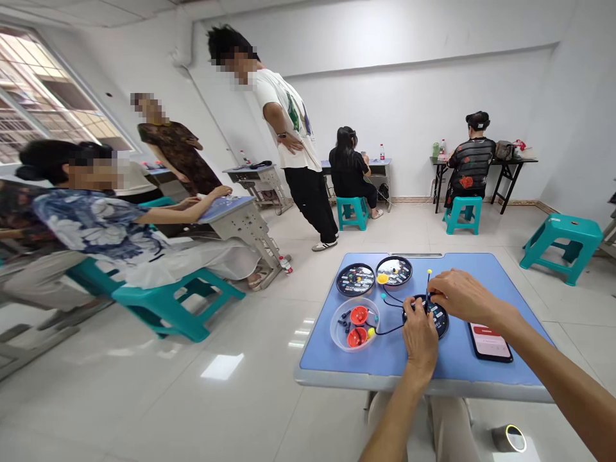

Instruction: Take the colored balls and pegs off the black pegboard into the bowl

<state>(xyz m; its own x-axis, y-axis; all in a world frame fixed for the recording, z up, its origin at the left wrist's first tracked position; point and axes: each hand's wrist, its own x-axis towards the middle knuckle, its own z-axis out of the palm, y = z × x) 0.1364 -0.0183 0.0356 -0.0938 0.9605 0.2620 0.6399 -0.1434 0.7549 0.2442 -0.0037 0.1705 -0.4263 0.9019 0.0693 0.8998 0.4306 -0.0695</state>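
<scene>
Blue desk (pixel 322 350) at lower right of the frame, my left hand (pixel 419 330) and right hand (pixel 457 294) bent over a black round base (pixel 440 324), fingers curled, exact pinch unclear to me.

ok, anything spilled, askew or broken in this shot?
No spill or damage visible on the blue desk. Mildly odd: a red-labelled bottle on the floor by the neighbouring desk's leg, and a dark cylinder with a lit ring, also on the floor. Can't tell if either was dropped.
</scene>
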